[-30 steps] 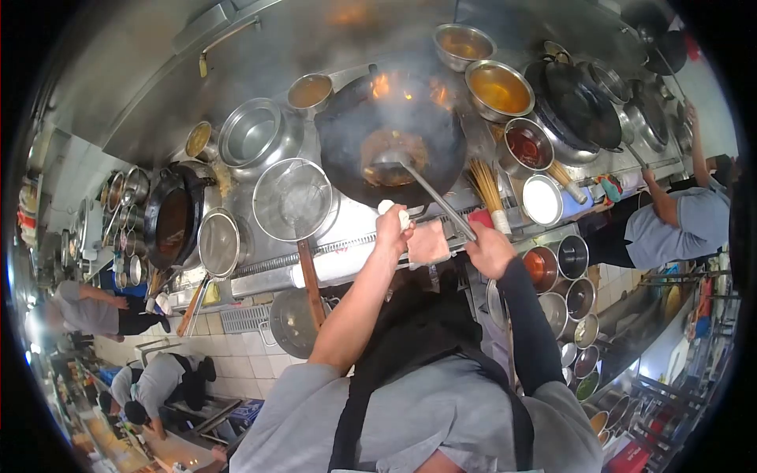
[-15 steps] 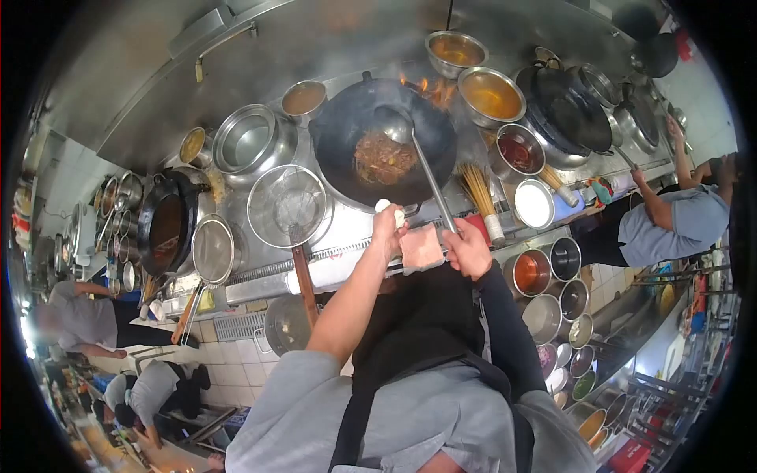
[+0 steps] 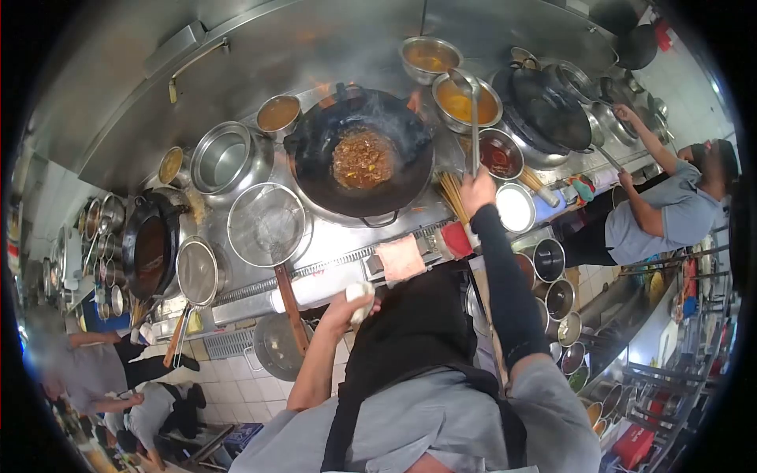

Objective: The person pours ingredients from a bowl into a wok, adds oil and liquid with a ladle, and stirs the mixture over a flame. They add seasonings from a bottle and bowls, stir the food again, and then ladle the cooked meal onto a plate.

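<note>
My right hand [image 3: 478, 191] grips the handle of a ladle [image 3: 475, 118], whose bowl is at the rim of a steel bowl of yellow-orange liquid [image 3: 457, 102]. A bunched white cloth [image 3: 359, 301] is held in my left hand [image 3: 344, 310], low in front of the counter and left of my apron. Browned food [image 3: 363, 158] lies in the middle of a black wok [image 3: 315, 169] that steams, with flame showing at its back edge. A pinkish cloth [image 3: 400, 258] lies on the counter edge between my hands.
Left of the wok stand a wire strainer [image 3: 266, 225] with a wooden handle, a steel pot [image 3: 222, 158] and another wok [image 3: 150, 244]. Right are a bamboo brush [image 3: 455, 197], a red sauce pot [image 3: 501, 154] and a white-filled bowl [image 3: 516, 207]. A co-worker [image 3: 662, 213] stands far right.
My right hand has carried the ladle out of the wok, up and right to the yellow-orange liquid. My left hand, with the white cloth, has moved down and left, away from the wok.
</note>
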{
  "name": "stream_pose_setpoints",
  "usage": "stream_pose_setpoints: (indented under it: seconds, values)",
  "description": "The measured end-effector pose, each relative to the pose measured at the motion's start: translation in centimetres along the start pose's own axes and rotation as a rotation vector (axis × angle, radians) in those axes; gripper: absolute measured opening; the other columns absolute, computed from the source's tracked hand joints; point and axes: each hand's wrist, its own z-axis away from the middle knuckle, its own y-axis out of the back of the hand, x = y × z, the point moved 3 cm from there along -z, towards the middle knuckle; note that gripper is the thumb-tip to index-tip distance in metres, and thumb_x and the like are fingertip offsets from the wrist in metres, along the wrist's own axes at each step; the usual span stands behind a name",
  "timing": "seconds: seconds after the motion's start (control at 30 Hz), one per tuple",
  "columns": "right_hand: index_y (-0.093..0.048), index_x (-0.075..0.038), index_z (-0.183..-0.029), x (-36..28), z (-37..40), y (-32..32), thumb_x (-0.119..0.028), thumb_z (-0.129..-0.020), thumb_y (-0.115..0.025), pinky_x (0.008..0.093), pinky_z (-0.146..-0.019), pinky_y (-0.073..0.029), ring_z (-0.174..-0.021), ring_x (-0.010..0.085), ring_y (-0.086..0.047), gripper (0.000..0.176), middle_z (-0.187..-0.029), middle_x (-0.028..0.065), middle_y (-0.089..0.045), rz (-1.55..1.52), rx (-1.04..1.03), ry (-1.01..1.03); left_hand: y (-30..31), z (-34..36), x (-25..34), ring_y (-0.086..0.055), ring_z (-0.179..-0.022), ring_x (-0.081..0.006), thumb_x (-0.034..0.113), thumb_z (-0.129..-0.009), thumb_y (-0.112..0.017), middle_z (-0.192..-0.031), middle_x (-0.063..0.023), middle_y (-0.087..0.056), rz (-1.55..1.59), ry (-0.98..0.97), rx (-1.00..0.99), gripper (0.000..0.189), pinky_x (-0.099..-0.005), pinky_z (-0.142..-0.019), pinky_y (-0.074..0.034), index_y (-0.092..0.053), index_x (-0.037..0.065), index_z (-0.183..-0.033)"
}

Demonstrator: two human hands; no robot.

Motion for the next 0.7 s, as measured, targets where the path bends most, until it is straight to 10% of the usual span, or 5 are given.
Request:
stream_pose_setpoints:
  seconds: [0.23,0.33,0.47,0.6,0.7]
  values:
    - [-0.062,0.005,-0.099,6.8,-9.4,-1.1,-0.015,-0.094,-0.066,0.0440,-0.053,-0.052,-0.066,0.0317,-0.071,0.021,-0.078,0.0230,-0.068,-0.927,-0.498,-0.555,2.4,2.5,-1.5,-0.074,-0.098,-0.0236,0.015,-0.095,-0.075,-0.110,-0.0147,-0.075,0.065,0.082,0.051,0.036,-0.0351,-0.081,-0.061,-0.064,-0.003,-0.124]
    - [-0.061,0.007,-0.099,5.6,-7.0,-0.8,-0.013,-0.093,-0.061,0.0543,-0.076,-0.057,-0.084,0.0489,-0.072,0.022,-0.090,0.0359,-0.070,0.080,0.029,0.229,2.2,2.6,-0.9,-0.074,-0.098,-0.0237,0.013,-0.095,-0.074,-0.110,-0.0154,-0.075,0.114,0.113,0.085,0.036,-0.0352,-0.081,-0.061,-0.063,-0.003,-0.125]
    - [-0.053,0.007,-0.125,0.0,1.0,1.8,-0.015,-0.096,-0.056,0.0598,-0.084,-0.051,-0.091,0.0563,-0.066,0.036,-0.092,0.0388,-0.068,0.026,-0.082,0.123,3.0,1.6,-1.4,-0.074,-0.097,-0.0233,0.011,-0.096,-0.072,-0.110,-0.0161,-0.075,0.048,0.002,0.135,0.033,-0.0337,-0.080,-0.061,-0.063,-0.004,-0.125]
    - [-0.056,0.007,-0.126,-0.8,5.1,1.3,-0.022,-0.099,-0.063,0.0353,-0.040,-0.042,-0.054,0.0153,-0.060,0.040,-0.076,0.0131,-0.064,-1.031,-0.728,-0.469,1.7,0.7,0.7,-0.074,-0.095,-0.0221,0.010,-0.096,-0.073,-0.112,-0.0153,-0.075,0.136,-0.042,0.116,0.034,-0.0326,-0.079,-0.060,-0.064,-0.004,-0.125]
    - [-0.062,0.007,-0.117,-1.6,6.3,-3.4,-0.018,-0.095,-0.063,0.0455,-0.069,-0.055,-0.074,0.0381,-0.069,0.033,-0.085,0.0259,-0.068,-0.337,-0.440,0.038,1.1,-0.3,1.7,-0.073,-0.094,-0.0233,0.021,-0.096,-0.074,-0.117,-0.0179,-0.073,0.148,-0.086,0.121,0.041,-0.0336,-0.078,-0.060,-0.062,-0.003,-0.128]
